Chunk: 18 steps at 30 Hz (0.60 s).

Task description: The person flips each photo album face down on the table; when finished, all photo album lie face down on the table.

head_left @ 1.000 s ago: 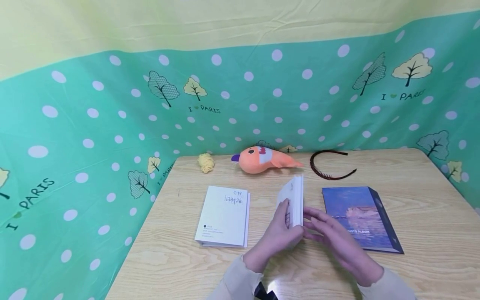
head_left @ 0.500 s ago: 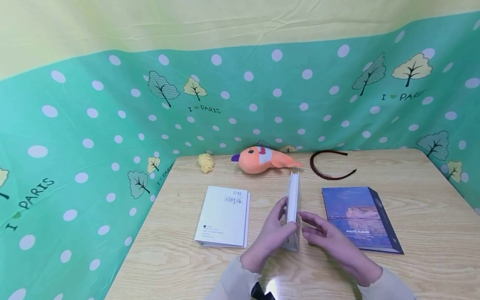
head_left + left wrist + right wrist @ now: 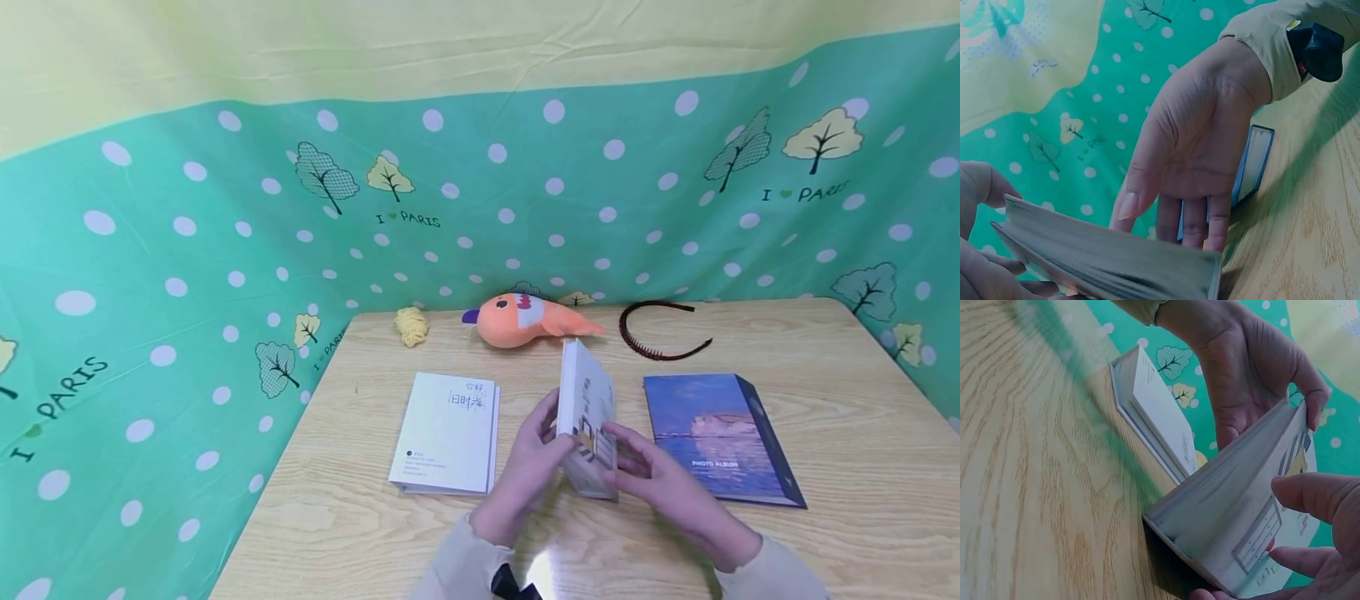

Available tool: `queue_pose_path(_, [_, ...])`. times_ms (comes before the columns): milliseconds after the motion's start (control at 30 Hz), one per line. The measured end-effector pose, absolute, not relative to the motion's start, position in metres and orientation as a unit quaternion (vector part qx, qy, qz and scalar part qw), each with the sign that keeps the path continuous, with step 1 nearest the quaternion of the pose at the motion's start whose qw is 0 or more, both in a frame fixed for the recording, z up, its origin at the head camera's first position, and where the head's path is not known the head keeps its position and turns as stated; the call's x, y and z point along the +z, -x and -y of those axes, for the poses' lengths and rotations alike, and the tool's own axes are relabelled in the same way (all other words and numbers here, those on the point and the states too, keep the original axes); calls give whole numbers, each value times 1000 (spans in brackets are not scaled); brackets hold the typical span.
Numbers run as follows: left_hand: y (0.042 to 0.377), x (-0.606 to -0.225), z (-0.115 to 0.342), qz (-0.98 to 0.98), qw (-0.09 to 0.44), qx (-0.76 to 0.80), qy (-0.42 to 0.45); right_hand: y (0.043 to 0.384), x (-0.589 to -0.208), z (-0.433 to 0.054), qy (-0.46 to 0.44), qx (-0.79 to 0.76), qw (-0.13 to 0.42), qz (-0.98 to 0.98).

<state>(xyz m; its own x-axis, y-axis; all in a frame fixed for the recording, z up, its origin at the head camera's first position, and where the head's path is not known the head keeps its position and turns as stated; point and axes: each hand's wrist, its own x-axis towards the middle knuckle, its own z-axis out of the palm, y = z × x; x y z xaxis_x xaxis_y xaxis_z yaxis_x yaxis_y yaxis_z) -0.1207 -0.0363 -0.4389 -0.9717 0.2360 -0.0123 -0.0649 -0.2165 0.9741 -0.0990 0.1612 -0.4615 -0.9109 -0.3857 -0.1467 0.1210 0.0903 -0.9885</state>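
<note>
A thick white book (image 3: 588,421) with a printed cover stands upright over the table, its cover turned to the right. My left hand (image 3: 522,467) grips it by the left edge, thumb on the cover side and fingers behind, as the right wrist view shows in the same left hand (image 3: 1244,375). Spread fingertips of my right hand (image 3: 667,487) touch the printed cover, the fingers mostly straight. Pale page edges of the book (image 3: 1110,256) show between its covers in the left wrist view.
Another white book (image 3: 446,433) lies to the left, and a blue photo album (image 3: 716,437) to the right. Along the back are a yellow yarn bundle (image 3: 412,326), an orange plush toy (image 3: 510,321) and a dark toothed headband (image 3: 637,337). A patterned curtain (image 3: 487,192) hangs behind.
The book has swung round in my left hand, from cover facing left, through edge-on, to cover facing right. My right fingers have come onto its cover.
</note>
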Motion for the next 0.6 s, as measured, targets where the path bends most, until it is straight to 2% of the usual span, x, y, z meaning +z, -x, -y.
queue_pose_path(300, [119,-439,43,-579,103,806,-60,99,-463,-161,60,-661,186,-725])
queue_pose_path(600, [119,-443,49,-578,113,804,-82,101,-465,-163,95,-661,195,-718])
